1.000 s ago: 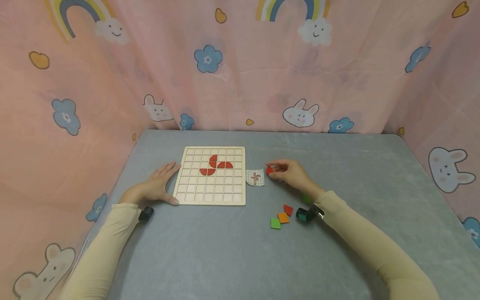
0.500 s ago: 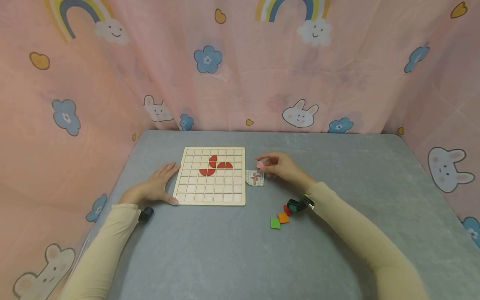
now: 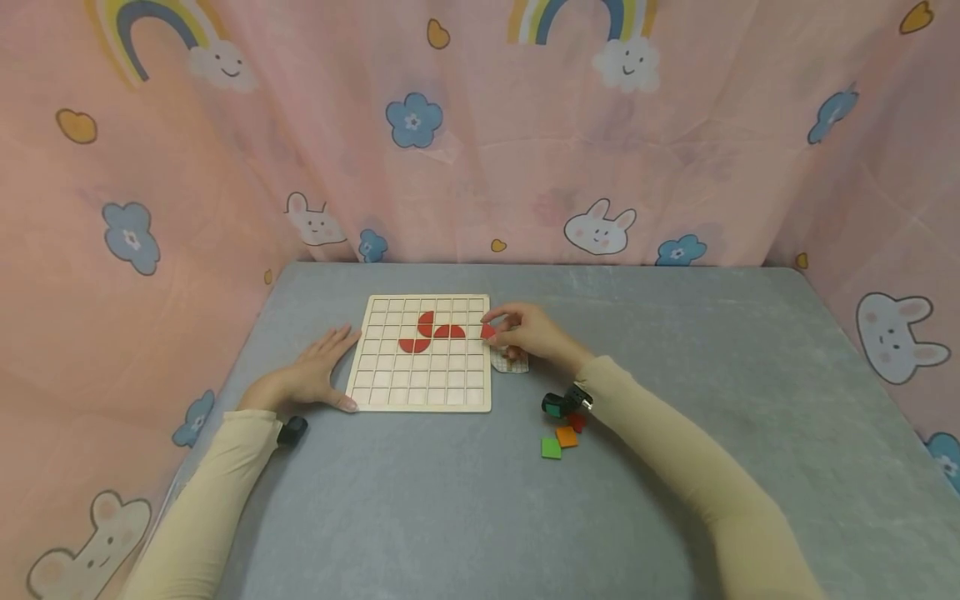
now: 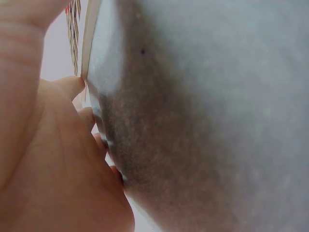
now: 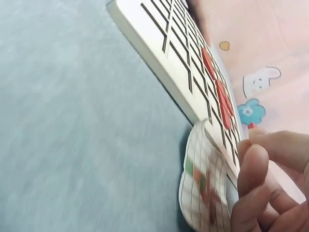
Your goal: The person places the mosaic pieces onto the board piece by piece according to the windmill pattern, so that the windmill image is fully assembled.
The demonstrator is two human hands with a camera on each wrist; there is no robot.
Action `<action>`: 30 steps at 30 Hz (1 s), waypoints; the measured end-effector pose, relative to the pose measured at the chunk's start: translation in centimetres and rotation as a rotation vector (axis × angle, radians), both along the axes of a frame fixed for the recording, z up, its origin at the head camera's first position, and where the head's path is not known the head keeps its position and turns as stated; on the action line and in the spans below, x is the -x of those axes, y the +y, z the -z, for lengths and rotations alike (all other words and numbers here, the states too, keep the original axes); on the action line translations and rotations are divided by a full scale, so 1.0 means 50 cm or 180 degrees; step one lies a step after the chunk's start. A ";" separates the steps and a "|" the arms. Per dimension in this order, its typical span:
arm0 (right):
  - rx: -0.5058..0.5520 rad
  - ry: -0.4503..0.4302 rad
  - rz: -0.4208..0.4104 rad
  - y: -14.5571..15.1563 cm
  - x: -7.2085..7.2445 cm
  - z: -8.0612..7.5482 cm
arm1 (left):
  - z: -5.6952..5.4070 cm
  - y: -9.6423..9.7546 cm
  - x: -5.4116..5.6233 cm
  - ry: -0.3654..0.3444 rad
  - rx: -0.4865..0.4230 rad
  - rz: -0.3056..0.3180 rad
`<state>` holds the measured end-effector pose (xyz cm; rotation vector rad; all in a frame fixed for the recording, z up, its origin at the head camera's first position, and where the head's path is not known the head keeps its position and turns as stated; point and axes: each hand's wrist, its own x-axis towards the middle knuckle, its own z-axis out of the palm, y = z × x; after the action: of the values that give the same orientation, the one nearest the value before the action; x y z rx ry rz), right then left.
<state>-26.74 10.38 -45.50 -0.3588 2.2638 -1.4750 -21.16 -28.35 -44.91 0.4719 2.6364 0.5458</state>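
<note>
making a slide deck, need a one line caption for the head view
Left hand touching a grid board, right hand pinching a red piece at its right edge.

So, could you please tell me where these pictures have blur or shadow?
Head view: board in focus, soft shadow beside the right sleeve; left wrist view: table out of focus, dark shadow next to the left grip; right wrist view: card smeared, table streaked, near board edge fairly sharp.

Pieces (image 3: 454,332) are sitting on the gridded board (image 3: 420,379). Left of it, the left hand (image 3: 318,371) is touching its edge; right of it, a card (image 3: 512,365) is lying partly under the right hand (image 3: 536,333); front-right, tiles (image 3: 551,448) are lying; behind, a curtain (image 3: 480,167) is hanging.
</note>
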 end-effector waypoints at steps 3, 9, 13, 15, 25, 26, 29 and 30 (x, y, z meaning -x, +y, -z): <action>-0.0060 0.0070 -0.0054 -0.018 0.002 0.002 | 0.002 -0.001 0.001 -0.0006 0.0013 -0.0005; -0.0135 0.0291 -0.0299 -0.056 0.002 0.009 | 0.003 -0.003 0.003 0.0000 0.0002 -0.0009; -0.0096 0.0325 -0.0351 -0.077 -0.001 0.011 | 0.005 -0.004 0.002 -0.0010 0.0036 -0.0016; -0.0057 0.0344 -0.0364 -0.085 -0.003 0.012 | 0.005 -0.003 0.001 -0.0009 0.0038 -0.0015; 0.0039 0.0468 -0.0452 -0.116 -0.007 0.011 | 0.003 -0.003 -0.001 0.0032 -0.0005 -0.0018; 0.0011 0.0495 -0.0469 -0.118 -0.007 0.011 | 0.005 -0.003 0.000 0.0030 0.0003 -0.0019; -0.0135 0.0644 -0.0495 -0.125 -0.007 0.013 | 0.006 -0.004 0.001 0.0014 -0.0004 -0.0019; -0.0172 0.0678 -0.0491 -0.127 -0.008 0.014 | 0.006 -0.004 0.001 0.0014 -0.0008 -0.0013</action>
<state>-26.34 4.05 -46.20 -0.6868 2.3726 -1.3504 -21.21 -28.56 -45.22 0.4690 2.6418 0.5502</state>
